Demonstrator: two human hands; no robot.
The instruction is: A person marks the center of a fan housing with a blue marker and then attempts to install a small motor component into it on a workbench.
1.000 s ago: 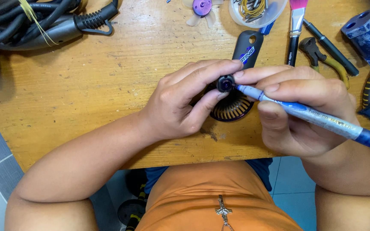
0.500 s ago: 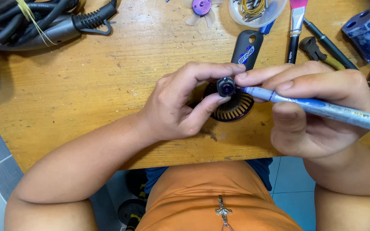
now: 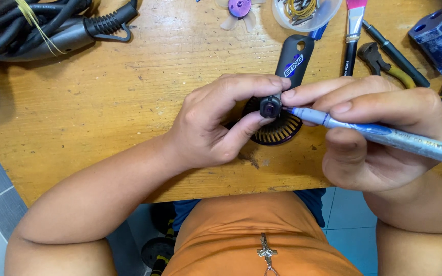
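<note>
Nearest, an orange shirt [image 3: 262, 240] with a small metal pendant sits below the edge of the wooden bench [image 3: 103, 117]. Just above that edge, the left hand [image 3: 216, 122] pinches a small black cylindrical part [image 3: 270, 107] between thumb and forefinger, its grip clenched tight on the part and holding it just above the bench. The right hand [image 3: 379, 133] is closed around a blue pen-shaped tool [image 3: 379, 134], thumb and fingers wrapped on its barrel, with the tip touching the right side of the part. Directly under the part lies a black slotted round cover [image 3: 282, 129] on the bench. Farther off, a black flat handle [image 3: 295, 61] lies just beyond the hands. At the far right lie a paintbrush [image 3: 354, 30], pliers [image 3: 384, 64] and a blue block [image 3: 438, 41]. At the far edge stands a clear bowl [image 3: 308, 13] of small bits, with a purple-hubbed propeller [image 3: 240, 10] to its left. At the far left lies a bundle of black cables [image 3: 42, 25].
</note>
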